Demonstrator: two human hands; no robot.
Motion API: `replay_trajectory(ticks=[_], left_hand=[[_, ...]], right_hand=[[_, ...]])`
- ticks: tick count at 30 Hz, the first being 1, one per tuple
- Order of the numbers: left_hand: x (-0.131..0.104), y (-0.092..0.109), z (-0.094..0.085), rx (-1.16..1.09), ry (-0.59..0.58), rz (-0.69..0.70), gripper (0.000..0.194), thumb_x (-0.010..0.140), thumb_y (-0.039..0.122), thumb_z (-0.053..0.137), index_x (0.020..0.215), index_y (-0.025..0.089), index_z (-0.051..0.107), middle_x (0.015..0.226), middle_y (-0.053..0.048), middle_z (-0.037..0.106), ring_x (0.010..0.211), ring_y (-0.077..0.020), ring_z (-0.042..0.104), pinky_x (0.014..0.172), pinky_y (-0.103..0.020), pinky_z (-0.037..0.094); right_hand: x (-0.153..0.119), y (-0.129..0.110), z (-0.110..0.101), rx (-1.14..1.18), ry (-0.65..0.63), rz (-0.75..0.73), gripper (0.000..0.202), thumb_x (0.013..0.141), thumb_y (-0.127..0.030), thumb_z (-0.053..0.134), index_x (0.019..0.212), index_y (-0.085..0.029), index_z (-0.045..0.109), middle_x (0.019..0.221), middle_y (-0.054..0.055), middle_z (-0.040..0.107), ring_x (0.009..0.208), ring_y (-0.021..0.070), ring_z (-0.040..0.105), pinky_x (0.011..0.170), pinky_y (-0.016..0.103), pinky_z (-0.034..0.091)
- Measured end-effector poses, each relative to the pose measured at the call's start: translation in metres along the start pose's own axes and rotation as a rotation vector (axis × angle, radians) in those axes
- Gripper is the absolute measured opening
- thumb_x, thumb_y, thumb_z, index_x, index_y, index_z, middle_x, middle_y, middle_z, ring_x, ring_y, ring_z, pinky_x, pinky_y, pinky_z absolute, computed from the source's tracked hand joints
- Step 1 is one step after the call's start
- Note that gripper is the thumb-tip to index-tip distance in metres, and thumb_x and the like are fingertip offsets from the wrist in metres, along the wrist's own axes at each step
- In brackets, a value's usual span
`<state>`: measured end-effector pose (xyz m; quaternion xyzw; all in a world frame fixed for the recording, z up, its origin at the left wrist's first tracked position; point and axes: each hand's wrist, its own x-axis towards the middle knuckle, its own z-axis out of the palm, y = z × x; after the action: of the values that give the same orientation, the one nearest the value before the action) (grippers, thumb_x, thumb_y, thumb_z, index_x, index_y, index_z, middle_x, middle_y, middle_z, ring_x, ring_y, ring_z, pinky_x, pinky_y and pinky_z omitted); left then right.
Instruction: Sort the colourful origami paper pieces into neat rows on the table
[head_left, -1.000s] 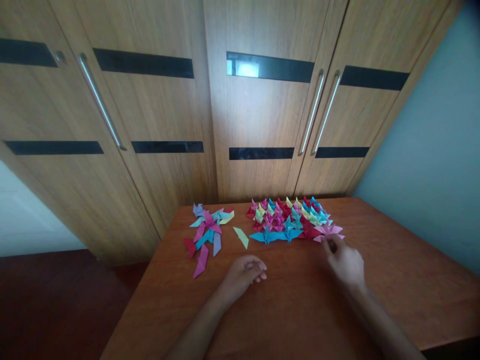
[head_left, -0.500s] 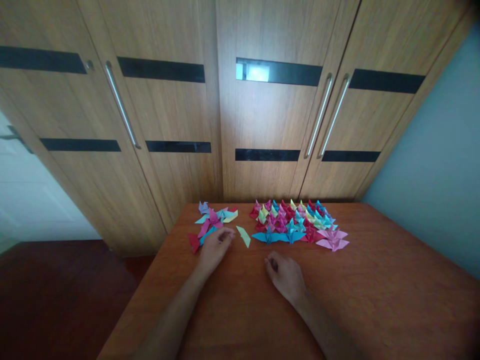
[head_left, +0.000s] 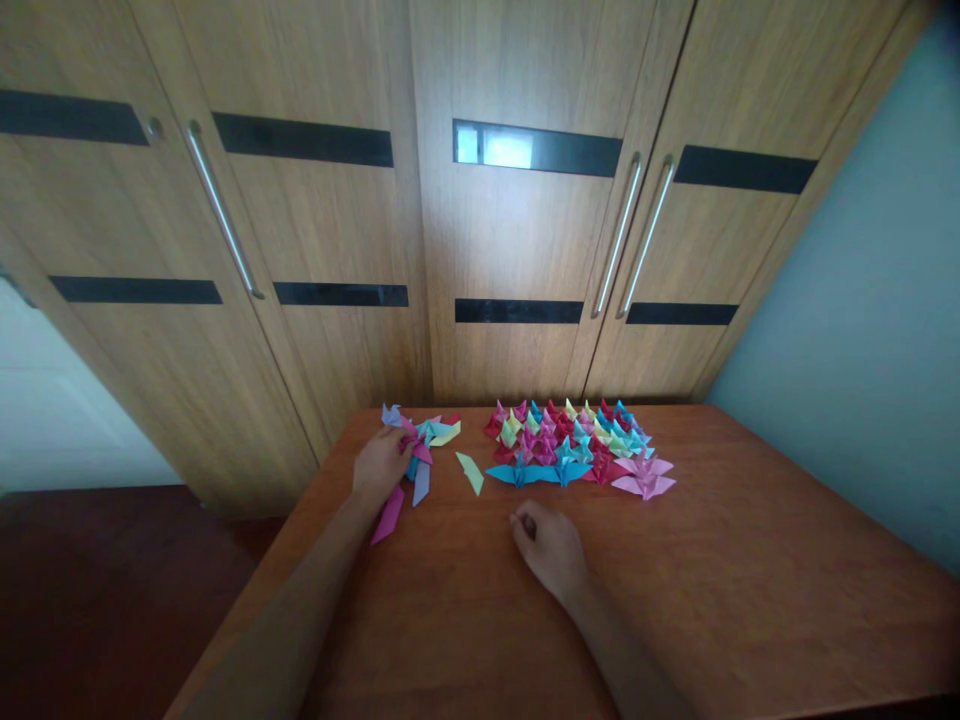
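Observation:
My left hand reaches into the loose pile on the left, its fingers pinched on a magenta paper crane. Around it lie a blue folded piece, a lavender piece and a magenta flap, partly covered by the hand and each other. Just right of the pile is a pale yellow folded paper strip. My right hand rests on the table, fingers curled in with nothing visible in them, in front of two blue paper cranes.
Several rows of coloured paper cranes stand at the table's back edge, with a pink crane at their right front corner. The brown wooden table meets a wooden wardrobe behind. A pale wall is on the right.
My left hand has moved left and farther back onto the pile, closing on the magenta crane. Lavender and magenta flaps now show below it. The view has shifted slightly; my right hand stays put.

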<state>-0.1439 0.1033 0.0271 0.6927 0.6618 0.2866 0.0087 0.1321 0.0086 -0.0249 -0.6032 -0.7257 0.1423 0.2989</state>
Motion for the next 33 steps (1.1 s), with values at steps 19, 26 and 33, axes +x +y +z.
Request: replay_trajectory(ticks=[19, 26, 33], left_hand=[[-0.048, 0.076, -0.038, -0.907, -0.362, 0.109, 0.018, 0.078, 0.035, 0.062, 0.079, 0.017, 0.066, 0.077, -0.002, 0.065, 0.071, -0.0154, 0.059, 0.065, -0.025, 0.044], [-0.081, 0.106, -0.013, -0.950, -0.601, 0.228, 0.019, 0.082, 0.033, 0.058, 0.082, 0.017, 0.067, 0.081, -0.005, 0.066, 0.077, -0.0172, 0.058, 0.069, -0.025, 0.042], [-0.095, 0.101, 0.020, -1.009, -0.459, 0.031, 0.022, 0.078, 0.033, 0.063, 0.095, 0.018, 0.065, 0.091, -0.006, 0.065, 0.078, -0.0174, 0.058, 0.068, -0.025, 0.042]], right_hand=[[0.001, 0.005, -0.008, 0.596, -0.012, -0.017, 0.037, 0.088, -0.048, 0.042, 0.072, -0.018, 0.059, 0.055, -0.002, 0.053, 0.052, 0.0109, 0.049, 0.052, 0.021, 0.034], [-0.003, -0.002, -0.016, 1.107, -0.139, 0.137, 0.046, 0.086, -0.056, 0.045, 0.110, -0.020, 0.056, 0.063, -0.003, 0.052, 0.049, 0.0094, 0.044, 0.045, 0.020, 0.031], [0.001, -0.004, -0.012, 1.128, -0.168, 0.109, 0.029, 0.074, -0.039, 0.066, 0.091, -0.021, 0.053, 0.068, -0.005, 0.053, 0.054, 0.0084, 0.046, 0.048, 0.019, 0.033]])
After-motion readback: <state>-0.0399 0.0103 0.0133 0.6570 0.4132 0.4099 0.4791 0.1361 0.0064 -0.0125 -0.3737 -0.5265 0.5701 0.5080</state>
